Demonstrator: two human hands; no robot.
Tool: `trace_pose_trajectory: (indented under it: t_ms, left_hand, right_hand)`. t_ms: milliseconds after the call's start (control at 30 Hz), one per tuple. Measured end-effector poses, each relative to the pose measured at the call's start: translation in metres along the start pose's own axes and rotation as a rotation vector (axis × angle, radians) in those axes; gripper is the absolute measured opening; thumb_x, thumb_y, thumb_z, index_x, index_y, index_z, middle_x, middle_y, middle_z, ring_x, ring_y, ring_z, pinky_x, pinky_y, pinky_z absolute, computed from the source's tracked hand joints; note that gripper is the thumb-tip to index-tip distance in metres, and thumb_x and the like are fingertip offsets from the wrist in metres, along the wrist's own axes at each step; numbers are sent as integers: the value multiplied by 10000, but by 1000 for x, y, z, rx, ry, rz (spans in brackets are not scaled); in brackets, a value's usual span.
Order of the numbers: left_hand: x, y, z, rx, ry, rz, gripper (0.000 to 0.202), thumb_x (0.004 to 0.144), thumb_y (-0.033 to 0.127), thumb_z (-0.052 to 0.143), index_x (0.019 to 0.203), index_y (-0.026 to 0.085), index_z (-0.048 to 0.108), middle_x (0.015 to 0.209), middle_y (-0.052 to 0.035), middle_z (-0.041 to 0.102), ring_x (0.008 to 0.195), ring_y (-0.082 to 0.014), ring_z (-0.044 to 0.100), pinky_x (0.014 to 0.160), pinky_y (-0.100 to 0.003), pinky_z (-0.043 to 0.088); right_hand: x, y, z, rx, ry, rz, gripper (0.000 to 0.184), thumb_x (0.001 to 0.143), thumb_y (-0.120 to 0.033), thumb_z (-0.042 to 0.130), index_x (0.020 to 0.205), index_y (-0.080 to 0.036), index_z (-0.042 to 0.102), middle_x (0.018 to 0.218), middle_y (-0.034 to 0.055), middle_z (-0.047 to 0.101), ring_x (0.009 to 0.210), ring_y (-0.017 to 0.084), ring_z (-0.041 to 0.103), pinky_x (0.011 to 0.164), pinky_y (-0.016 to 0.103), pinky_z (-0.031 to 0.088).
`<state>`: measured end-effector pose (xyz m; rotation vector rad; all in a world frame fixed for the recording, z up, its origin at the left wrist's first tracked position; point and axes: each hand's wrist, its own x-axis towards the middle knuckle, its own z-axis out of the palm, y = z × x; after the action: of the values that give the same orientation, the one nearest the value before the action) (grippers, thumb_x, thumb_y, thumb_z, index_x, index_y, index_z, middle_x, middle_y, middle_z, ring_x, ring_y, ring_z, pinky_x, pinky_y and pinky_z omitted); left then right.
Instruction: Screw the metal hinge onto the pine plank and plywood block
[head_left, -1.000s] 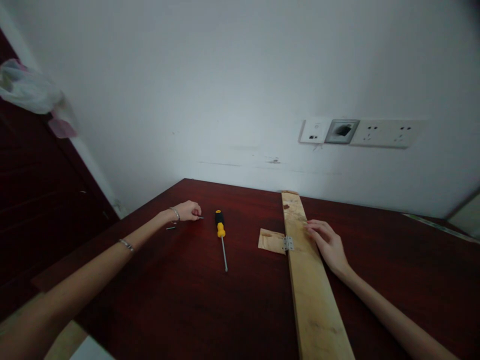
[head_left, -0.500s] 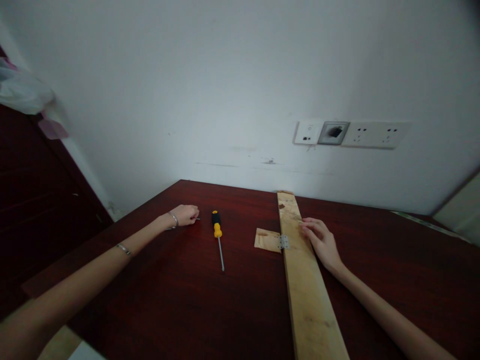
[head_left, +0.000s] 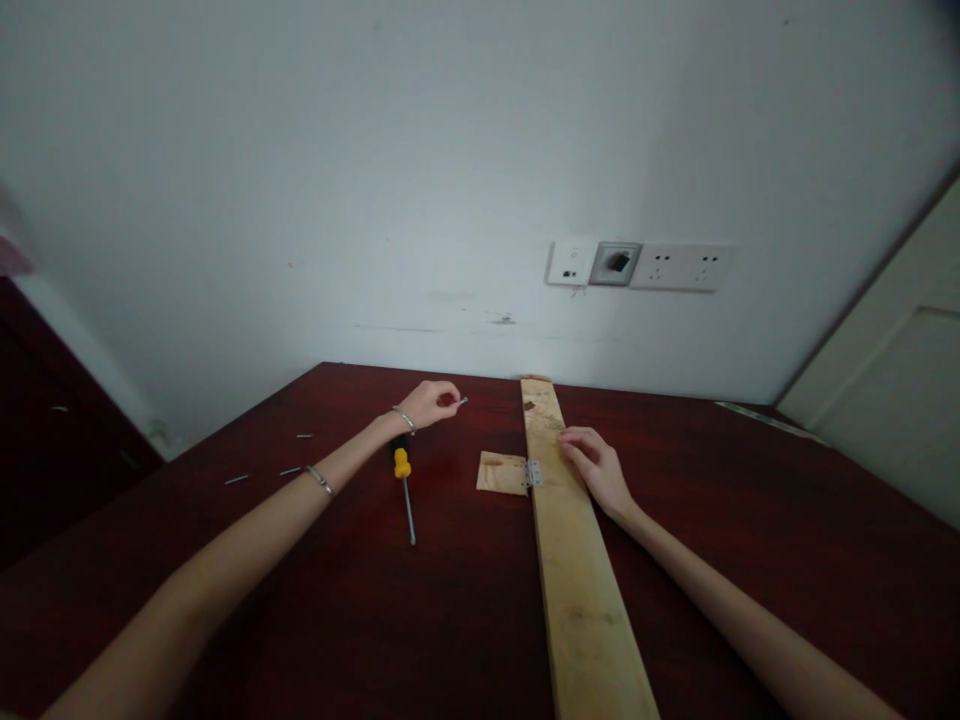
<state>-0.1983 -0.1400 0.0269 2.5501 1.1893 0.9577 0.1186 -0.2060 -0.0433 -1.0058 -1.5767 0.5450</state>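
Between thumb and finger, my left hand (head_left: 433,403) pinches a small metal screw (head_left: 463,401), held above the dark red table. Under that wrist lies a screwdriver (head_left: 403,464) with a yellow and black handle, its grip end partly covered. My right hand (head_left: 598,467) rests with loosely bent fingers on the right side of a long wooden board (head_left: 581,560). A metal hinge (head_left: 532,473) lies at the board's left edge, bridging to a small wooden piece (head_left: 501,473) beside it.
Several loose screws (head_left: 237,479) lie on the left of the table (head_left: 465,620). The board's far end reaches close to the white wall (head_left: 420,180), which carries a row of sockets (head_left: 679,267). A thin flat strip (head_left: 769,421) lies at the table's back right.
My left hand has lifted from the left of the table and moved right over the screwdriver, carrying the screw. The view has turned rightward. My right hand stays on the board.
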Motion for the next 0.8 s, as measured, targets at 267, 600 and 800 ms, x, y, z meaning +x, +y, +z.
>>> trace_pose_trajectory:
  t_ms: [267,600,800]
  left_hand:
    - [6,47,61,-420,49,-103,128,739,232,609,755,106,625,710,-21,635,561,-77,537,540,-177,432]
    - [-15,69,77,-645,-5,-196,215,739,313,652,775,103,622,753,-58,667,605,-100,584,564,-199,460]
    - [-16,81,77,-732,-46,-225,274,722,361,673,779,99,616,726,-62,655,574,-103,578,537,-201,458]
  right_hand:
    - [0,0,1,-1,-33,14,137,784,-318,563,781,-213,650,955,70,611,963,233,572,819,367,454]
    - [5,-13,4,1,-73,5,133,776,-323,592,788,-213,667,921,66,630,883,210,587,735,336,476]
    - [7,-38,11,91,-112,-15,121,767,-322,626,788,-216,682,907,58,637,834,188,604,701,305,491]
